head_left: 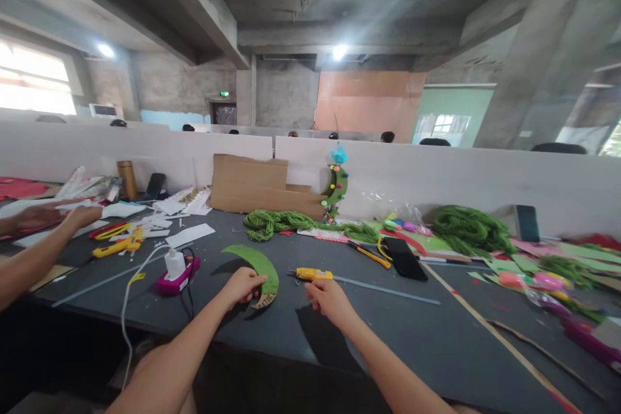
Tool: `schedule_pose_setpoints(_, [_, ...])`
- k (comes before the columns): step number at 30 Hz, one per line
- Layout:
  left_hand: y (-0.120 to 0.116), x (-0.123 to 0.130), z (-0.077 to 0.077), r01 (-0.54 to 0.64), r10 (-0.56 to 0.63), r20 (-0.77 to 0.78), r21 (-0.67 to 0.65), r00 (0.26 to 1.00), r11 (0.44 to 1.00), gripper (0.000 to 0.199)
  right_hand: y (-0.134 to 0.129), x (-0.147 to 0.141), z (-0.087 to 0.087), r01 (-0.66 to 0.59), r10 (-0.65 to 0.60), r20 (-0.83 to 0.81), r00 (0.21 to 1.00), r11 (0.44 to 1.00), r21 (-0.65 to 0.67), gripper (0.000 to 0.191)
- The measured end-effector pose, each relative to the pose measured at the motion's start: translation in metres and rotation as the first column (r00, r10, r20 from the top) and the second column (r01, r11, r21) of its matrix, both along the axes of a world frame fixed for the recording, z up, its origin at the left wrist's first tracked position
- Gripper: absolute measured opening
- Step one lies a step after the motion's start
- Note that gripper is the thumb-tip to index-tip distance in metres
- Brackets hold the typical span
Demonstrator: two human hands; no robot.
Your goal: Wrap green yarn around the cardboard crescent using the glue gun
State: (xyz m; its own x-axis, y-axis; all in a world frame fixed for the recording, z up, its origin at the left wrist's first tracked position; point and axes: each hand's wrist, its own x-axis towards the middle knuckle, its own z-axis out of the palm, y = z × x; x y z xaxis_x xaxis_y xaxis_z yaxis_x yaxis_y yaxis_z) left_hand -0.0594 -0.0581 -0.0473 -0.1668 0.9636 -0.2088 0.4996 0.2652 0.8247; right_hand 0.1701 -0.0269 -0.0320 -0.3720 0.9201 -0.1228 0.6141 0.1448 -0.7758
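Observation:
A green crescent-shaped cutout, brown with printed digits at its lower tip, is pinched by its inner edge in my left hand just over the dark table. My right hand is to the right of it, fingers curled together above the tabletop; whatever they may hold is too small to make out. Just beyond those fingers lies a yellow glue gun, its nozzle pointing left toward the cutout. A metal ruler stretches rightward from beside the glue gun.
Farther back stand a decorated green crescent and brown cardboard. Green yarn, a black phone and orange-handled scissors lie around. A purple power strip trails a white cable. At left, another person's hands work near paper.

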Motion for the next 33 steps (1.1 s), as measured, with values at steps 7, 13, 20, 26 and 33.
schedule_pose_setpoints(7, [-0.016,-0.023,0.002,-0.090,0.160,-0.287,0.241,0.945,0.966,0.030,-0.013,0.002,0.003,0.030,-0.019,-0.042,0.999,0.961,0.277,0.031])
schedule_pose_setpoints(13, [-0.018,-0.021,-0.002,-0.033,0.162,-0.401,0.310,0.902,0.950,0.029,-0.003,-0.005,0.002,0.018,-0.021,0.003,1.000,0.913,0.408,0.031])
schedule_pose_setpoints(20, [-0.014,-0.012,0.005,0.204,-0.038,-0.413,0.366,0.910,0.908,0.029,0.006,-0.015,0.010,-0.182,0.138,0.126,0.982,0.859,0.479,0.026])
schedule_pose_setpoints(26, [-0.023,-0.020,0.008,0.472,-0.340,-0.454,0.218,0.824,0.854,0.076,0.007,-0.038,0.002,-0.506,0.438,0.254,0.862,0.722,0.472,0.046])
schedule_pose_setpoints(33, [-0.030,-0.027,0.015,0.600,-0.459,-0.526,0.129,0.716,0.789,0.070,0.017,-0.048,-0.007,-0.693,0.476,0.504,0.721,0.503,0.516,0.036])
